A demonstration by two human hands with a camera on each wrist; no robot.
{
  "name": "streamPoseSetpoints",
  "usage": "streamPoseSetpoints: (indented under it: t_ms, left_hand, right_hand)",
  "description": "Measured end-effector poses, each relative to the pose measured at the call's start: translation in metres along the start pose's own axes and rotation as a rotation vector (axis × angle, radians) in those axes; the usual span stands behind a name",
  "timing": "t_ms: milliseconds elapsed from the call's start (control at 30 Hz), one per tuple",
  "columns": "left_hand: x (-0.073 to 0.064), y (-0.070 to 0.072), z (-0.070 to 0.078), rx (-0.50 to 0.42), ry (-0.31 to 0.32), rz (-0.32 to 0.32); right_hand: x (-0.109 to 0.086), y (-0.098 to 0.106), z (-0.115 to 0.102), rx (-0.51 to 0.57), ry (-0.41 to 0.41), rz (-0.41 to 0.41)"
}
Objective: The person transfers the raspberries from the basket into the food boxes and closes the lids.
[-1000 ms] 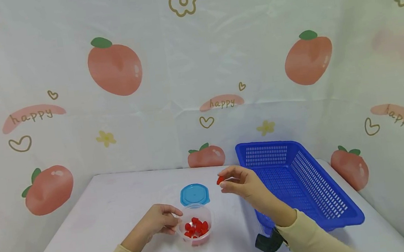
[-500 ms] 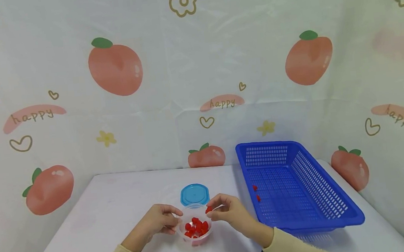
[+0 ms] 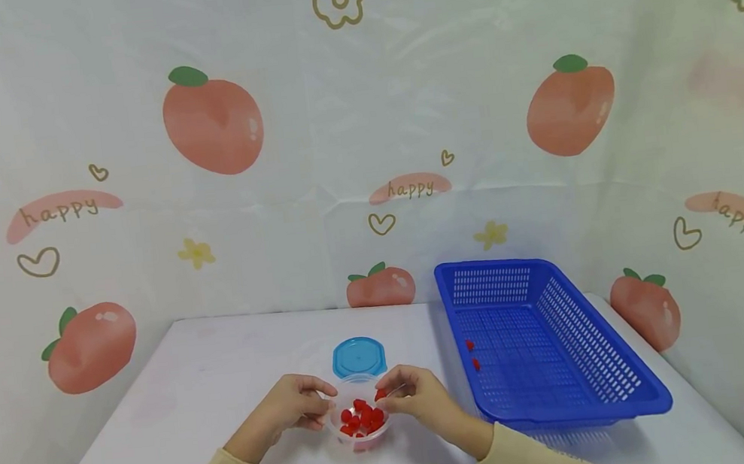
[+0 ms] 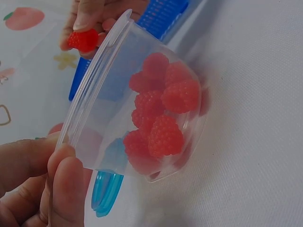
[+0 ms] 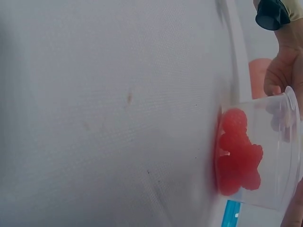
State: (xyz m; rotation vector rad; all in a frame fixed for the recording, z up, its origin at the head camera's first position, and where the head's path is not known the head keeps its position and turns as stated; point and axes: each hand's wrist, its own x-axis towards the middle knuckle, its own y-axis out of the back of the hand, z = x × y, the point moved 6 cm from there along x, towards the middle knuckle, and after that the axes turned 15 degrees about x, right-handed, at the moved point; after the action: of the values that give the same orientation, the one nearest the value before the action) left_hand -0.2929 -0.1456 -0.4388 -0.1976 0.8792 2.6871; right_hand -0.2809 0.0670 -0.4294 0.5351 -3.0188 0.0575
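Note:
A clear plastic tub (image 4: 106,111) stands on the white table, with several raspberries (image 3: 366,418) in its bottom. At its left side my left hand (image 3: 293,405) pinches the rim between thumb and fingers. Opposite, my right hand (image 3: 424,406) holds one raspberry (image 4: 84,40) in its fingertips, at the tub's right rim and above the fruit inside. In the right wrist view only a small part of the right hand's fingers shows at the edge, and its raspberry is hidden there. Behind the tub lies a blue lid (image 3: 359,356).
A large blue slotted basket (image 3: 618,342) stands to the right, and two small raspberries (image 3: 473,355) lie along its left inner side. A printed cloth (image 3: 320,252) hangs behind the table (image 3: 224,376).
My right hand has moved left and down from beside the basket to the tub, bringing the raspberry along. Two raspberries in the basket have come into sight. The left hand stays at the rim.

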Motion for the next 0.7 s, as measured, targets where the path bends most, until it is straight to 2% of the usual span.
streamPoseSetpoints:
  t_ms: [700]
  left_hand:
    - [0.0000, -0.0006, -0.0001, -0.002, 0.015, 0.007]
  right_hand:
    - [-0.0014, -0.0023, -0.0006, -0.045, -0.004, 0.019]
